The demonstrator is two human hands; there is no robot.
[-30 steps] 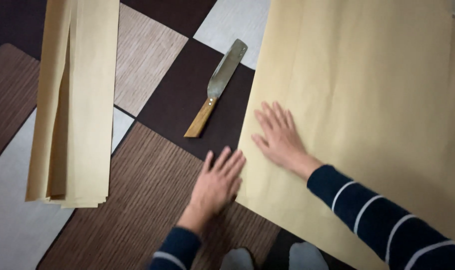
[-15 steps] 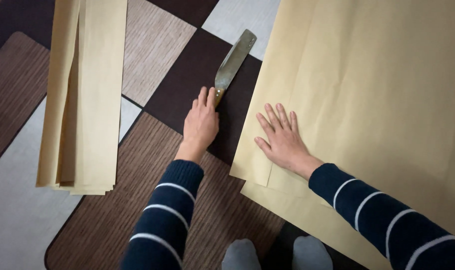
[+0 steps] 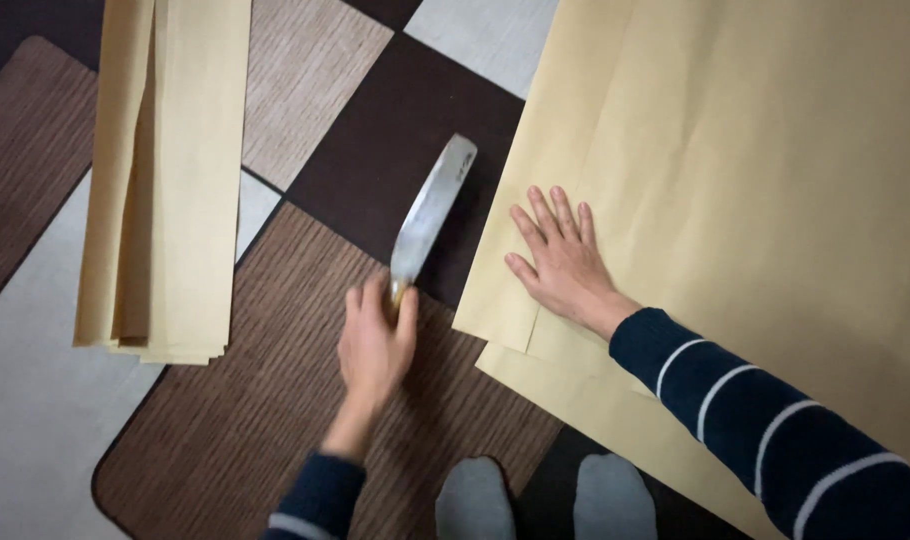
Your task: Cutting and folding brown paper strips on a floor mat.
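Observation:
My left hand grips the wooden handle of a broad-bladed knife, whose steel blade points away over the dark floor square. My right hand lies flat, fingers spread, on the lower left corner of a large folded sheet of tan paper. The blade sits just left of that sheet's edge. Both sleeves are dark blue with thin white stripes.
A stack of long tan paper strips lies on the left. Underneath is a patchwork mat of brown, beige and grey squares. My two grey-socked feet show at the bottom edge.
My left hand reached from the mat up to the knife, closed on its handle and drew it nearer. The right hand stayed pressed on the paper.

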